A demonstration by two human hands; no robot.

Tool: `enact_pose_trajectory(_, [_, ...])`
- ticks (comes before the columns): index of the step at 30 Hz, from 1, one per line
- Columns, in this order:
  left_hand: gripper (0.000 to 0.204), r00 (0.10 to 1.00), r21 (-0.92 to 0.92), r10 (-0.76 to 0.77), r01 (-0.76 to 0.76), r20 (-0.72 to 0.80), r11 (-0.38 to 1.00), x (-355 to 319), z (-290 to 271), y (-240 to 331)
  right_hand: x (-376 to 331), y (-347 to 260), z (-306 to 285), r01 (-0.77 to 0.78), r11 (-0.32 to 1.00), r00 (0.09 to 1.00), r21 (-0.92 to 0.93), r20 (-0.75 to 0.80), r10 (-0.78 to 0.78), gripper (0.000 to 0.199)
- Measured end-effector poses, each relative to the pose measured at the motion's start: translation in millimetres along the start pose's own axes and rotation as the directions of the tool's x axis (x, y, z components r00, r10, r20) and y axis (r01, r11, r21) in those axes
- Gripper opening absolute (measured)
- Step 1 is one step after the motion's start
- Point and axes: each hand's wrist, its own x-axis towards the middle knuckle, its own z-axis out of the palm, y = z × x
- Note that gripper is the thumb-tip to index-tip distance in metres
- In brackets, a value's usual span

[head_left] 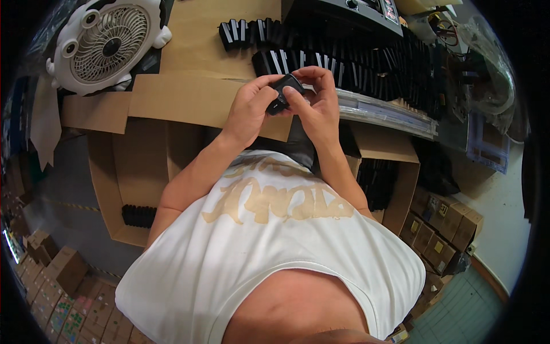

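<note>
Between my two hands, above the front edge of the work table, is a small black plastic case-like piece [288, 83] with rounded corners. My left hand [252, 102] grips its left side, thumb on the upper face. My right hand [317, 98] closes on its right side, with the thumb pressed on the face and the fingers curled behind. A small slot shows at the piece's lower end; its underside is hidden by my fingers. Just beyond my hands, rows of similar black pieces [298, 62] stand packed side by side on the table.
A white fan [112, 46] stands at the far left on the table. Cardboard [189, 97] covers the front edge. A black machine [344, 23] sits at the back. Open cartons with black pieces flank me: a left carton [129, 172] and a right carton [404, 189]. Stacked boxes [441, 229] stand at right.
</note>
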Motion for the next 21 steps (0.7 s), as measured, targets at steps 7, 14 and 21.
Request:
enact_pose_trajectory(7, [0.039, 0.999, 0.014, -0.037, 0.037, 0.009, 0.999, 0.0, -3.8, -3.1, -0.5, 13.1, -2.3, 0.136, 0.989, 0.984, -0.057, 0.125, -0.128, 0.051])
enact_pose_trajectory(14, [0.037, 1.000, 0.004, -0.020, 0.020, -0.017, 1.000, -3.6, 2.4, 0.5, 4.0, 8.9, -0.3, 0.075, 0.991, 0.987, -0.110, 0.153, -0.058, 0.040])
enact_pose_trajectory(21, [0.035, 0.999, 0.118, 0.002, -0.008, 0.043, 0.993, -9.7, -9.2, 2.4, -1.4, 6.8, 0.8, 0.128, 0.919, 0.991, -0.373, 0.092, -0.100, 0.030])
